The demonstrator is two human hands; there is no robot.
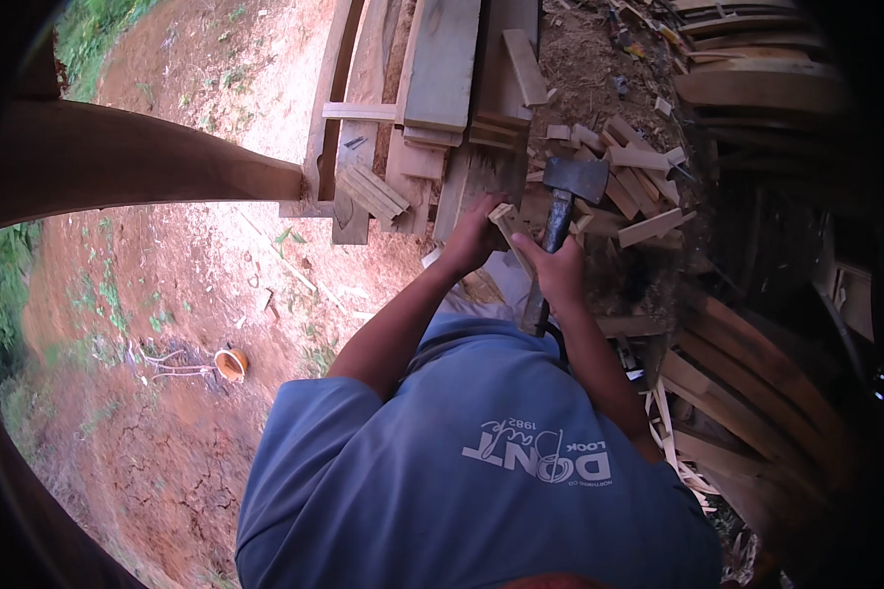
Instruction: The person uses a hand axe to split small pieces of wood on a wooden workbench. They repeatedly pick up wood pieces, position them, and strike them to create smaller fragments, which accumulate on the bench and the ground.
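Observation:
My left hand [473, 236] is closed around the far end of a short strip of pale wood [513, 228], just in front of my body. In my right hand [560, 267] is a hatchet [575, 180], gripped by its dark handle with the metal head pointing away from me. The right thumb reaches over to the near part of the strip. Beyond my hands, a stack of planks [442, 74] lies lengthwise. Several small strips [373, 189] rest together on its near end. The fingers of my left hand are partly hidden.
Offcuts [643, 182] lie heaped on the ground at right. Curved timbers [746, 363] are stacked at near right, with more timbers [756, 83] at far right. A large wooden beam [157, 162] juts in from the left. An orange bucket [231, 364] with rope lies on bare soil.

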